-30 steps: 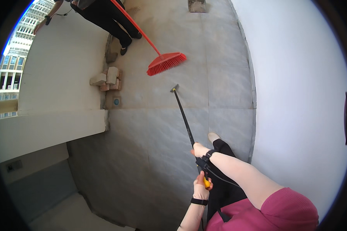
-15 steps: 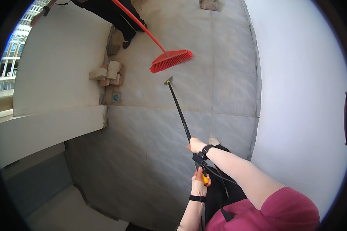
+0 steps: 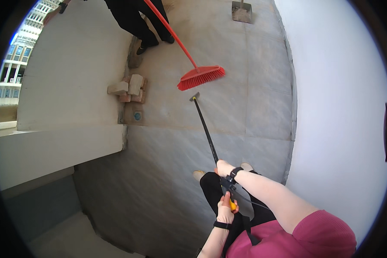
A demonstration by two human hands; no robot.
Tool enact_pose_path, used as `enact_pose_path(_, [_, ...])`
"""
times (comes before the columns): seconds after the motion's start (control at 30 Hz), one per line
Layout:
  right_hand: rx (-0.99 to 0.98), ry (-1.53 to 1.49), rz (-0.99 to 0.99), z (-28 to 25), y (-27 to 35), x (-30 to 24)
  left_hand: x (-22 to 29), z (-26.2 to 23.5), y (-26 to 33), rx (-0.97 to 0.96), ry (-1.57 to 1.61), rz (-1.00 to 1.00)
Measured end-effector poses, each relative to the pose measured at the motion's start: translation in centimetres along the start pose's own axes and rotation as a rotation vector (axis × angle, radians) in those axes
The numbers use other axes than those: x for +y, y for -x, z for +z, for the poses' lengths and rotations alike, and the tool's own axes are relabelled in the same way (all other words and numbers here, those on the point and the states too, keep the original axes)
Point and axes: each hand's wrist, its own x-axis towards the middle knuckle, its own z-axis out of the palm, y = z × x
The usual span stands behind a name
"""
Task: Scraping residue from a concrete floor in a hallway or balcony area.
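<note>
Left hand (image 3: 226, 208) grips yellow near end (image 3: 233, 206) of long-handled scraper (image 3: 205, 127), right hand (image 3: 224, 168) clamps its black pole farther up, blade (image 3: 195, 96) far, near red broom (image 3: 201, 77).

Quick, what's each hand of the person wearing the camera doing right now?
Left hand: closed, holding the yellow grip.
Right hand: closed, holding the black pole farther up.

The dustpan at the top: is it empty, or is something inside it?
Not empty: the dustpan has some greyish debris inside; how deep, I cannot tell.
</note>
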Motion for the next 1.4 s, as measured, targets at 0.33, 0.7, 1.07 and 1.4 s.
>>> enact_pose_path(0.33, [0.098,-0.399,0.255,9.6,-2.4,-5.9,6.4,-10.5,3.0,0.037,-0.071,-0.061])
enact_pose_path(0.7, [0.01,-0.025,0.048,14.7,0.8,-16.0,9.3,-20.4,5.3,0.116,-0.005,-0.153])
enact_pose_path(1.07, [0.025,0.068,0.015,17.6,-5.6,-12.0,10.9,-19.8,4.2,0.082,-0.065,-0.146])
enact_pose_path(1.4, [-0.024,-0.142,0.134,10.9,-5.7,-18.7,14.7,-18.3,2.1,0.083,-0.056,-0.02])
